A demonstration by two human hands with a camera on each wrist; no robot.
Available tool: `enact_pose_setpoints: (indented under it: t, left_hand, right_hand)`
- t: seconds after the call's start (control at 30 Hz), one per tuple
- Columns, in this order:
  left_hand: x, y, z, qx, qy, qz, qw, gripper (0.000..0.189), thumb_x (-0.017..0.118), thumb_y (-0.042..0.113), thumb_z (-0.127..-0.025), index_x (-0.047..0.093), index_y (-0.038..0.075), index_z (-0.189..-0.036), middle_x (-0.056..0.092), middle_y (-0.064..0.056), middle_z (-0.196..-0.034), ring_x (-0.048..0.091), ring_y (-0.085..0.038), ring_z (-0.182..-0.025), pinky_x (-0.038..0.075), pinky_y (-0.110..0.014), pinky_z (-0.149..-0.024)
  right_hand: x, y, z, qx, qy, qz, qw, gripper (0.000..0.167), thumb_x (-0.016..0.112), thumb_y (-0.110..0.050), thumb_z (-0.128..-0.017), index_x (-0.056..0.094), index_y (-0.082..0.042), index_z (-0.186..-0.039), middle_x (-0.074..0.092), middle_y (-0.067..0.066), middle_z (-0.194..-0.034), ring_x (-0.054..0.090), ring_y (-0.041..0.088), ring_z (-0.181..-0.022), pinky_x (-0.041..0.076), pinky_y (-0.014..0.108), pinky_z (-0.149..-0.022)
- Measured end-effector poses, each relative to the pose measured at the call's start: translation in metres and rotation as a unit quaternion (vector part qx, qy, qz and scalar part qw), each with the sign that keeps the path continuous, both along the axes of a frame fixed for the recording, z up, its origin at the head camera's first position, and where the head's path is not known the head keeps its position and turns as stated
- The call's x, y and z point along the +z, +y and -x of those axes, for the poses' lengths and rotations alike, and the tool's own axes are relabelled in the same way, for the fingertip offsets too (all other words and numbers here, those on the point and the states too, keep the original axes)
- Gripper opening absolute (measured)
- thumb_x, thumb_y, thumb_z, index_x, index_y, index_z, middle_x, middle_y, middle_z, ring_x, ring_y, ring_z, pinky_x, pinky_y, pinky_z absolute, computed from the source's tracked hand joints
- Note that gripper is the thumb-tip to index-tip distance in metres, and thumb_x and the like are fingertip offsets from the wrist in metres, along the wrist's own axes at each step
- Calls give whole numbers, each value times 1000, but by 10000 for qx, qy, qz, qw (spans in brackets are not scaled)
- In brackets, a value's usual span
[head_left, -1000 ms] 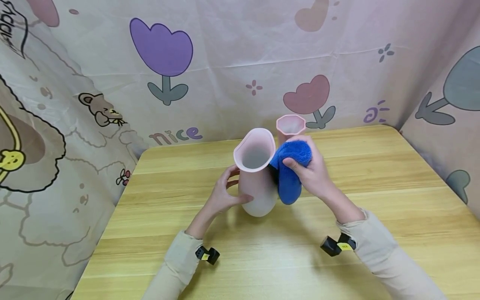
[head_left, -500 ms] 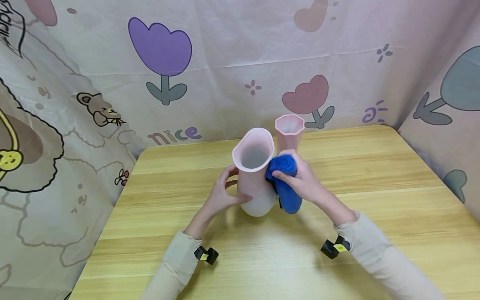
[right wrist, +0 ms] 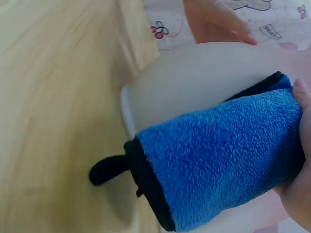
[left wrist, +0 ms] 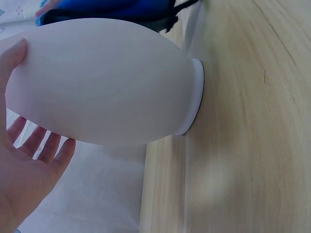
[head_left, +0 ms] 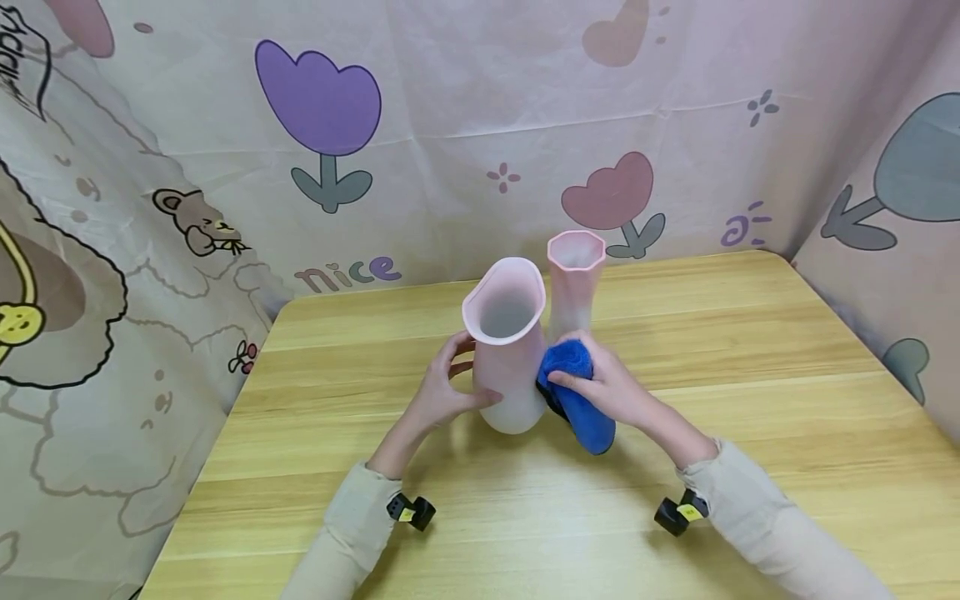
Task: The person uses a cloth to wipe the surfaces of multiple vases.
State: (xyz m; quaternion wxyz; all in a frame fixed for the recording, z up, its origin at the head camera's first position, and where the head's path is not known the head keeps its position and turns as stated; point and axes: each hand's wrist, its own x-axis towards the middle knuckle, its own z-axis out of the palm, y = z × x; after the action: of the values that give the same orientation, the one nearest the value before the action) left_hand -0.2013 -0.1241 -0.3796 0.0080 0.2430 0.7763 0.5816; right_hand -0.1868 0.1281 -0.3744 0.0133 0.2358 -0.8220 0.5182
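Observation:
A pink-to-white vase [head_left: 510,375] with a wavy flared mouth stands upright on the table. My left hand [head_left: 442,392] grips its left side, thumb in front and fingers curved behind. In my right hand [head_left: 611,383] is a folded blue cloth [head_left: 581,400] with black edging, held against the vase's right side. The right wrist view shows the plush cloth [right wrist: 223,160] and its black loop beside the vase's pale lower body [right wrist: 180,82]. From the left wrist, the vase [left wrist: 107,82] shows its base ring on the wood.
Behind the cloth stands a slimmer pink vase [head_left: 573,283] with an angular rim, its lower part hidden. The wooden table [head_left: 337,358] reaches back to a printed curtain [head_left: 450,100]. A small black camera sits on each wrist.
My right hand has moved the cloth down along the vase's right side, uncovering more of the slimmer vase. My left hand keeps its grip, and the vase stays in place.

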Motion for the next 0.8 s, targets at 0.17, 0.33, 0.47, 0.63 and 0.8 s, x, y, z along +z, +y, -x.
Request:
enact_pose_setpoints:
  t: [0.17, 0.33, 0.47, 0.63, 0.8]
  left_hand:
    - [-11, -2, 7, 1, 65, 30, 10000, 82, 80, 7, -64, 37, 9, -134, 43, -9, -132, 41, -26, -119, 42, -44, -94]
    - [-12, -2, 7, -7, 138, 30, 9999, 81, 82, 19, -64, 39, 14, -133, 44, -3, -131, 42, -22, -118, 43, -42, -93]
    - [-13, -1, 7, -4, 163, 21, 9999, 82, 82, 25, -64, 39, 14, -133, 45, -4, -130, 42, -23, -118, 43, -43, -93]
    - [-13, -2, 7, 8, 146, 44, 9999, 83, 82, 25, -64, 38, 14, -133, 45, -4, -130, 42, -23, -118, 43, -43, -93]
    - [-13, -2, 7, 23, 103, 24, 9999, 81, 82, 18, -64, 38, 14, -133, 44, -4, -130, 42, -22, -118, 43, -42, -93]
  right_hand:
    - [-12, 3, -2, 53, -184, -122, 9997, 38, 61, -19, -87, 43, -4, -116, 56, 14, -110, 56, 29, -97, 49, 48, -82]
    - [-27, 6, -2, 74, -167, -293, 9994, 37, 61, -19, -87, 45, -2, -115, 57, 12, -107, 56, 26, -96, 49, 45, -82]
    - [-32, 7, -1, 85, -94, -376, 9992, 36, 62, -22, -86, 46, -5, -114, 58, 9, -105, 55, 23, -95, 48, 42, -81]
    - [-34, 9, -2, 236, -77, -595, 9979, 35, 62, -29, -86, 47, -13, -113, 58, 3, -103, 55, 18, -94, 48, 38, -80]
    - [-39, 10, -1, 473, -15, -1000, 9939, 38, 59, -36, -86, 48, -14, -114, 58, -2, -101, 54, 13, -92, 47, 34, -79]
